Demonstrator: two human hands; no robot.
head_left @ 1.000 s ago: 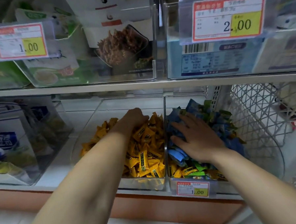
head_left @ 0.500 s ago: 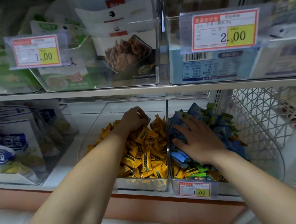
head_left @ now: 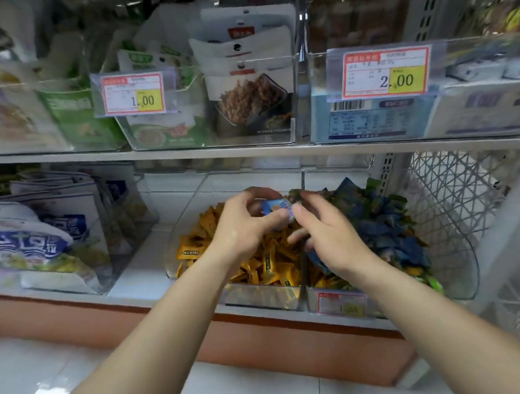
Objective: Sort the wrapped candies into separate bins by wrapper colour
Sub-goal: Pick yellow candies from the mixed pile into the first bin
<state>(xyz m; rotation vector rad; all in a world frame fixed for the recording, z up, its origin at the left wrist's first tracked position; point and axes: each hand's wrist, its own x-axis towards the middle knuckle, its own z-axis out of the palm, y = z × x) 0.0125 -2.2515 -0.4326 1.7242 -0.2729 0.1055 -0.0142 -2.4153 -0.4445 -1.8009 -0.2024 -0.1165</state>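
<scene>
Two clear bins sit side by side on the lower shelf. The left bin (head_left: 258,298) holds yellow-wrapped candies (head_left: 192,251). The right bin (head_left: 468,264) holds mostly blue candies (head_left: 386,223) with some green and yellow ones underneath. Above the divider between them, my left hand (head_left: 239,228) pinches a light blue wrapped candy (head_left: 279,208) between thumb and fingers. My right hand (head_left: 333,238) meets it from the right, thumb and forefinger pinching the candy's right end. A dark wrapper edge shows just above that forefinger.
A white wire basket (head_left: 452,205) stands right of the bins. Snack packets (head_left: 38,238) fill a clear bin at the left. The shelf above (head_left: 250,151) carries more packet bins with price tags and overhangs the candy bins. The floor is white tile.
Both hands have lifted out of the candy piles and come together over the divider. My left hand, earlier buried in the yellow candies, now holds a blue candy. My right hand has left the blue pile.
</scene>
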